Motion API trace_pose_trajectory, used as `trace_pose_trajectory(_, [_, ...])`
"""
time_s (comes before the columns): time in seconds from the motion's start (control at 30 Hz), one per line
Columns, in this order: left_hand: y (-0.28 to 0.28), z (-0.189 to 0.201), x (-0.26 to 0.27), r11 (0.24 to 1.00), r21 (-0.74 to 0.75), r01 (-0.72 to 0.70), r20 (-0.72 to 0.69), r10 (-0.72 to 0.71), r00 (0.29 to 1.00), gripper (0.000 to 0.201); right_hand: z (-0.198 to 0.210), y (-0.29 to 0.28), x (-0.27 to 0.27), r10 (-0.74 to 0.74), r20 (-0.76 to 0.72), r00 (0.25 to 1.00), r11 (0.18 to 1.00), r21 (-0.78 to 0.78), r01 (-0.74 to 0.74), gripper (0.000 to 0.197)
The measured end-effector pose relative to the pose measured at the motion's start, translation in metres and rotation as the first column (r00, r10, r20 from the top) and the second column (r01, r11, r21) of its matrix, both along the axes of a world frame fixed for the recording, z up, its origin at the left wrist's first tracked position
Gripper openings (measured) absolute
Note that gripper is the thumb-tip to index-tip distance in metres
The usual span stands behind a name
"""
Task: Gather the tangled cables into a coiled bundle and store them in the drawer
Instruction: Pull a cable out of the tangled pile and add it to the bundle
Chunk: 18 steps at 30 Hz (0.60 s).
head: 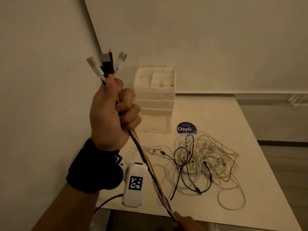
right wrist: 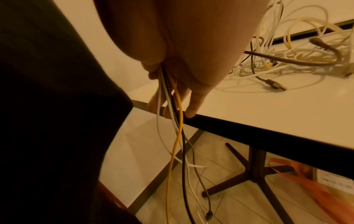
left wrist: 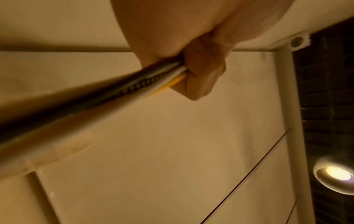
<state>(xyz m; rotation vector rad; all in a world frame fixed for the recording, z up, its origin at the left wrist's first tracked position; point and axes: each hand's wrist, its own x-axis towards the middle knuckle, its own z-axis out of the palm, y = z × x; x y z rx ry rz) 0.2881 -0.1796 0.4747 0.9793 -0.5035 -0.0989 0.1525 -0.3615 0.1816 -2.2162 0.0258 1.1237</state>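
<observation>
Nearest, at the bottom edge of the head view, the right hand (head: pixel 182 221) runs along a group of cables (head: pixel 150 170); the right wrist view shows its fingers (right wrist: pixel 193 104) lying loosely along the yellow, white and black strands, guiding rather than clamping, with the free ends hanging below the bench (head: pixel 208 112) edge towards the floor. Further up, the left hand (head: pixel 113 114) is fisted tightly round the same strands, raised above the bench, with their USB plugs (head: pixel 106 64) sticking up out of the fist. Beyond the hands, the remaining tangle of cables (head: pixel 203 162) lies in a loose heap on the bench, apart from both hands. Behind it stands the white drawer unit (head: pixel 155 99), drawers closed as far as I can tell, with a round sticker (head: pixel 186 128) beside its base.

The cables look light, limp and springy, so loops will probably spread unless pinched. Holding near the plug ends seems a sound anchor; the smooth jackets may slide, and snags in the heap could resist pulling.
</observation>
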Motion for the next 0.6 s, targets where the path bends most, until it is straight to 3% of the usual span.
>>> trace_pose_trajectory(0.2, [0.002,-0.015,0.002,0.998,-0.026,0.056,-0.093,-0.059,0.994,0.032,0.026,-0.037,0.001,0.168,0.149,0.974,0.985,-0.059,-0.161,0.039])
trace_pose_trajectory(0.33, [0.001,-0.029,-0.001,0.999,0.01,0.044,-0.129,-0.043,0.991,0.029,0.077,-0.071,0.035,0.355,0.115,0.928,0.922,-0.208,-0.327,0.038])
trace_pose_trajectory(0.43, [-0.003,-0.046,-0.001,0.998,0.046,0.044,-0.148,-0.037,0.988,0.026,0.116,-0.067,0.078,0.296,0.306,0.905,0.939,-0.265,-0.218,0.025])
trace_pose_trajectory(0.5, [-0.003,-0.053,-0.001,0.998,0.055,0.03,-0.176,-0.02,0.984,0.025,0.129,-0.05,0.114,0.195,0.511,0.837,0.973,-0.209,-0.099,0.02])
trace_pose_trajectory(0.57, [-0.002,-0.059,0.0,0.998,0.064,0.007,-0.2,0.006,0.98,0.025,0.119,-0.03,0.153,0.096,0.606,0.79,0.989,-0.144,-0.009,0.021])
trace_pose_trajectory(0.6, [-0.001,-0.061,0.0,0.998,0.069,-0.003,-0.211,0.017,0.977,0.025,0.107,-0.019,0.171,0.078,0.589,0.804,0.987,-0.157,0.02,0.022])
